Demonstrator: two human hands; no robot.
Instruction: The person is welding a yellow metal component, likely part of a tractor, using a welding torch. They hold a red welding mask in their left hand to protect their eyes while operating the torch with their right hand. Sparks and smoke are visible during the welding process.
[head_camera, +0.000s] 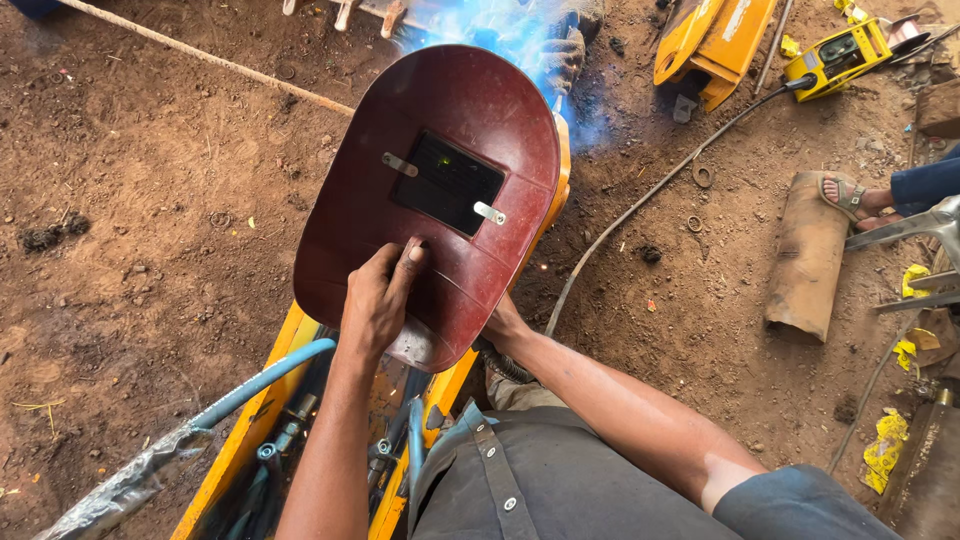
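Maroon welding shield (440, 190) in left hand (378, 300)

Yellow crumpled wrappers (886, 447) lie on the dirt at far right — no labels, signs or screens.

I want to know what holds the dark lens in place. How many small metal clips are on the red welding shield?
2. One silver metal clip sits at the upper left corner of the dark rectangular lens window, the other silver metal clip at its lower right. The left hand may hide more below.
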